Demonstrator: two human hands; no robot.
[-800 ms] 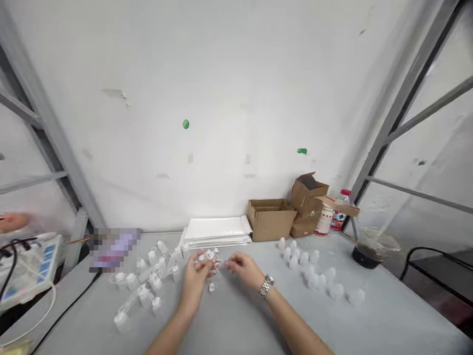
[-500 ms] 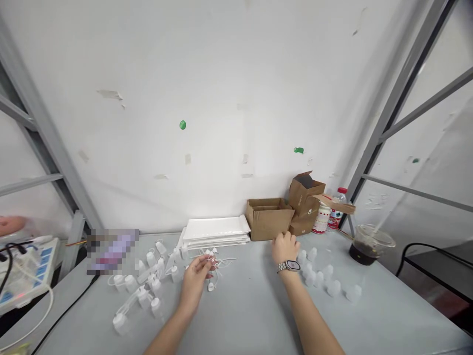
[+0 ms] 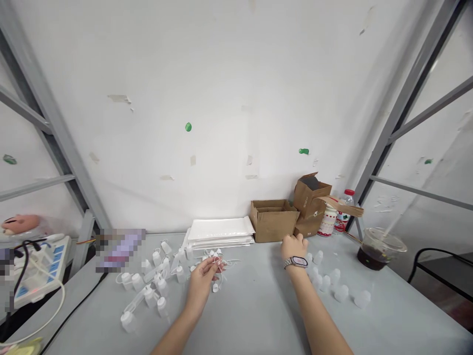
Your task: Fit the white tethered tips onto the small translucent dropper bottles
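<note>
My left hand is closed on a small white cap with a thin loop, its fingers pinched together. Beneath and beside it lie more white caps with thin straps. My right hand, with a watch on the wrist, rests knuckles up at the small translucent bottles; its fingertips are hidden, so what they hold does not show. To the left of my left hand stand several white-capped bottles with straps, some leaning or lying.
Behind the hands are a stack of white envelopes and an open cardboard box. Farther right stand a taller box, a red-capped bottle and a dark drink cup. A power strip and cables lie left.
The camera view has shifted slightly, moving the whole scene to the right. My left hand still pinches the cap, and my right hand remains by the translucent bottles.
</note>
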